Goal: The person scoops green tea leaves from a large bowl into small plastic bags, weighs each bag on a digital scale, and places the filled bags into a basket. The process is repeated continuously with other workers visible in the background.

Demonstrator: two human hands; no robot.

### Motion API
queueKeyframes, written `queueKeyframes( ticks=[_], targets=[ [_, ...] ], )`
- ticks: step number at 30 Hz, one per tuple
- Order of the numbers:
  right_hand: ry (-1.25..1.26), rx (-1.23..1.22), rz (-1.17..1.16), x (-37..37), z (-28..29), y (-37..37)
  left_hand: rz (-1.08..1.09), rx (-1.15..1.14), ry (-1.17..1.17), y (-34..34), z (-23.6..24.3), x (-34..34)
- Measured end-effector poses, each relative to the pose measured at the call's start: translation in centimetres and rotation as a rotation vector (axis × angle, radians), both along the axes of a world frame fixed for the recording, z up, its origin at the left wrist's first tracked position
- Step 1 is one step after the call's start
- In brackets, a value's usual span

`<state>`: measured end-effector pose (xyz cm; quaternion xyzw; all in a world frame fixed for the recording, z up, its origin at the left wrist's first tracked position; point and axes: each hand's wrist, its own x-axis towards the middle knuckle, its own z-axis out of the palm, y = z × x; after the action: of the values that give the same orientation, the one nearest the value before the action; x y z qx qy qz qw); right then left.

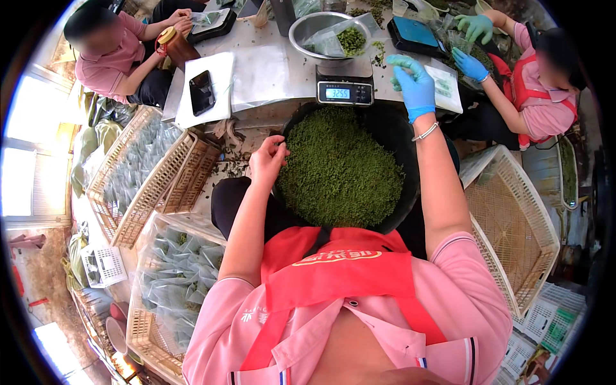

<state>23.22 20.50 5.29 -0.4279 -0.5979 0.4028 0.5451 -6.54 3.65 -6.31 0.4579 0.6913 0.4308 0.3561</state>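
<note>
My left hand [268, 159] is bare and its fingers are curled in at the left rim of a wide dark basin [410, 168]. Whatever those fingers may hold is hidden. Small green buds or peppercorn-like grains [340, 170] fill the basin between my knees. My right hand [414, 85], in a blue glove, is raised past the basin's far right side, its bent fingers apart and nothing visible in them. Left of it stands a digital scale [345, 92] with a lit display, bearing a steel bowl [301, 45]. A clear bag [350, 42] partly filled with green grains lies in the bowl.
Crates of filled bags [144, 160] [179, 276] stand at my left; an empty-looking beige crate [507, 218] is on my right. A phone [202, 92] lies on the table. Co-workers sit at far left and far right, the latter beside another scale [414, 35].
</note>
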Motion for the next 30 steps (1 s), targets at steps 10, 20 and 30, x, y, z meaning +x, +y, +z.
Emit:
queueKeyframes(
  ticks=[10,20,30],
  targets=[
    [-0.439,0.368,0.133,-3.5,2.9,3.0,-0.069,-0.001,0.186,0.2,1.1,1.2],
    [-0.612,-0.093,0.28,-3.3,-12.3,-6.9,-0.159,0.004,0.267,0.5,0.2,2.3],
    [-0.364,-0.703,0.619,-5.1,-17.1,-13.2,-0.596,-0.102,0.102,-1.1,-4.3,5.6]
  ],
)
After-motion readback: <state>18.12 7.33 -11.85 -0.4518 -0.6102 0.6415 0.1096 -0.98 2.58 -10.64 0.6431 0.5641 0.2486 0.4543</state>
